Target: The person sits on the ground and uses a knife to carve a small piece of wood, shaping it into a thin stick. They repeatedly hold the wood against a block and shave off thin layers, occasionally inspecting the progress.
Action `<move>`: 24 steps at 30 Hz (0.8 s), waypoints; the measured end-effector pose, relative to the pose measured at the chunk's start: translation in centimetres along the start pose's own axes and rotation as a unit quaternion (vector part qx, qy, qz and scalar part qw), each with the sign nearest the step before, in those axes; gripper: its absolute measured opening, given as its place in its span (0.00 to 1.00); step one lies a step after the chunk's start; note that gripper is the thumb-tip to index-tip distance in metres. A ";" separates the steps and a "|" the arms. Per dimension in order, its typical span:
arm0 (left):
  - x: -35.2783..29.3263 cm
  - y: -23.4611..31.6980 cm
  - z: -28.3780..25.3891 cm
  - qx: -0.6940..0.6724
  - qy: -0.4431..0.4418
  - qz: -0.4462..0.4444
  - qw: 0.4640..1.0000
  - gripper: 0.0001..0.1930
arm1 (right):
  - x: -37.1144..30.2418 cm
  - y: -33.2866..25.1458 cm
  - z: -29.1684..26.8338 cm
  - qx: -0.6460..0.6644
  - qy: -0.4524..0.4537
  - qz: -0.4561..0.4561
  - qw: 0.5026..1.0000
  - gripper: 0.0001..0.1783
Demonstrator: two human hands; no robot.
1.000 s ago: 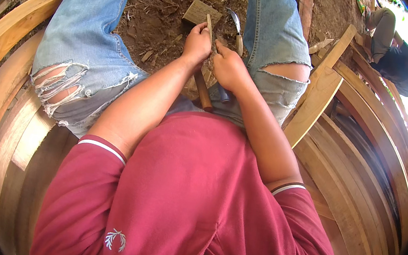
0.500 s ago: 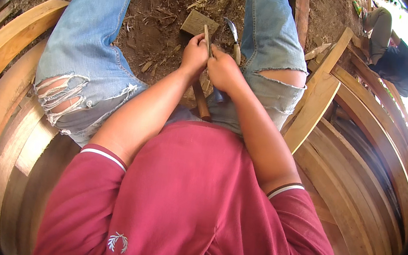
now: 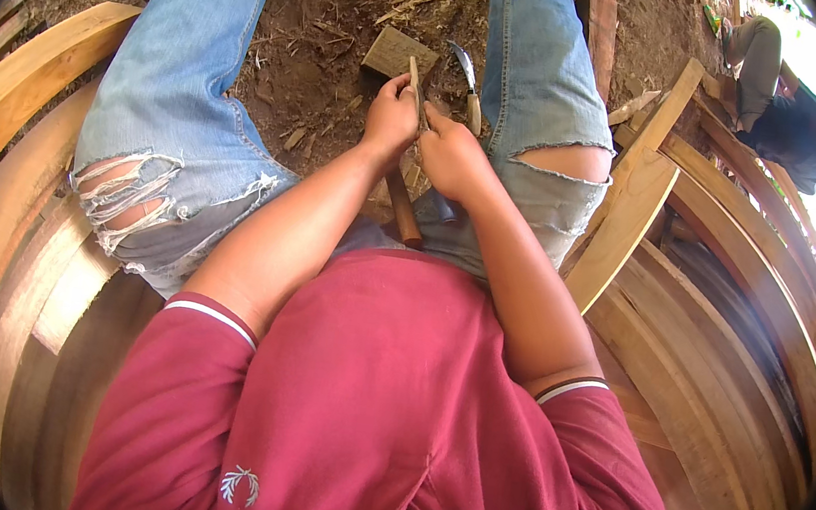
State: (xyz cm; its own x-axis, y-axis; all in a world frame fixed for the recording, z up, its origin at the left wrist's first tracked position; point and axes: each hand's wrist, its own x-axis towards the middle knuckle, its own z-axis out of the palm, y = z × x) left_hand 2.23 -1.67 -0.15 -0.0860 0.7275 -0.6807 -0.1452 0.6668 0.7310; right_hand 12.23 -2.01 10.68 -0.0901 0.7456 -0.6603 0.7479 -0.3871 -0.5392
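Observation:
My left hand (image 3: 390, 117) is closed around a thin, narrow strip of wood (image 3: 414, 72), which points away from me. Close against its lower part is my right hand (image 3: 454, 160), fingers curled and thumb extended toward the strip; what it grips is hidden. Below the hands, a brown wooden handle (image 3: 403, 209) rests between my thighs, its far end covered by my hands. A curved knife (image 3: 464, 68) with a pale handle leans beside my right leg. Just beyond the strip lies a squared wooden block (image 3: 388, 51).
Bare soil (image 3: 326, 4) with wood chips spreads between my legs. Curved planks (image 3: 9, 179) stand at the left, more boards (image 3: 708, 360) at the right. An upright wooden post (image 3: 628, 220) is near my right knee. Another person (image 3: 795, 128) bends over at the far right.
Both hands stay together on the strip, with only a slight shift. My right hand moves a little nearer to me and to the right.

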 end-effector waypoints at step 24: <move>0.1 0.5 -0.1 -0.109 -0.031 -0.056 0.992 0.21 | 2.5 -0.2 0.2 0.061 0.001 0.017 0.998 0.29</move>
State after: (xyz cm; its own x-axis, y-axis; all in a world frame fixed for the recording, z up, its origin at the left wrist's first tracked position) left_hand 2.09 -1.34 0.15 0.0015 0.6641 -0.7477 -0.3603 0.6978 0.6191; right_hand 11.71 -0.24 9.02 -0.0645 0.7317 -0.6786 0.6645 -0.4759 -0.5763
